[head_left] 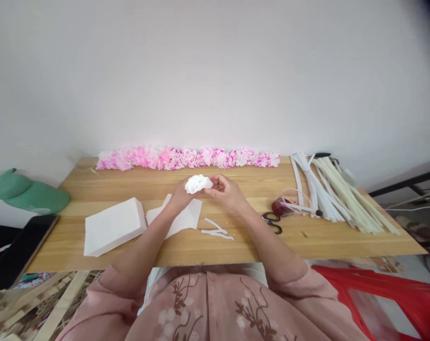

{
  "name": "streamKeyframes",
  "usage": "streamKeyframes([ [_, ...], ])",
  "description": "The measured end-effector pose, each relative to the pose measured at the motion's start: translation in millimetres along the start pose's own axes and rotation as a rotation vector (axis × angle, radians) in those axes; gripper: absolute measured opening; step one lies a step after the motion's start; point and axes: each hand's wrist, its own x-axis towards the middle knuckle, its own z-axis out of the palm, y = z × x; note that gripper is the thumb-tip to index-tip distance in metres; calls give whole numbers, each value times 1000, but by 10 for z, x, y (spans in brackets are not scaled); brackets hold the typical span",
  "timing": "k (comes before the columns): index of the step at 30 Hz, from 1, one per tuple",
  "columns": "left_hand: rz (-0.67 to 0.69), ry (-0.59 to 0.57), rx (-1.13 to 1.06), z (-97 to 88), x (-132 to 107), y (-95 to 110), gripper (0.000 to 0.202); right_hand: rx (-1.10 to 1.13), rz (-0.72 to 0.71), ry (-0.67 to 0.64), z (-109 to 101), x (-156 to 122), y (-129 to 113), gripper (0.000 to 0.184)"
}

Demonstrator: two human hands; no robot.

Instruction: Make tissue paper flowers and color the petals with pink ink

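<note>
A ruffled white paper flower [197, 183] is held up over the middle of the table between both hands. My left hand [181, 195] is closed around its left side and underside, with most of the fingers hidden behind it. At its right edge, my right hand [224, 189] pinches the paper between thumb and fingers. Below my hands lie loose white paper sheets [186, 219], partly covered by my left forearm, and several short white strips [216, 229]. To the left of them sits a thick stack of white paper [115, 226].
A row of pink and white paper flowers [188, 158] runs along the wall. Black-handled scissors [272, 222], a dark red container [280, 206], bundled white strips [319, 194] and cream strips [359, 199] lie right. A green cap [30, 192] and a phone [21, 251] are left.
</note>
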Motion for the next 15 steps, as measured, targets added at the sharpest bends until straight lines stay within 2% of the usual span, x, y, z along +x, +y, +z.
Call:
streamKeyframes([
  [7,43,-59,120,22,15,-61,50,17,26,80,28,7,44,19],
  [15,74,-257,275,-71,-57,158,73,-88,-11,58,6,-10,-2,15],
])
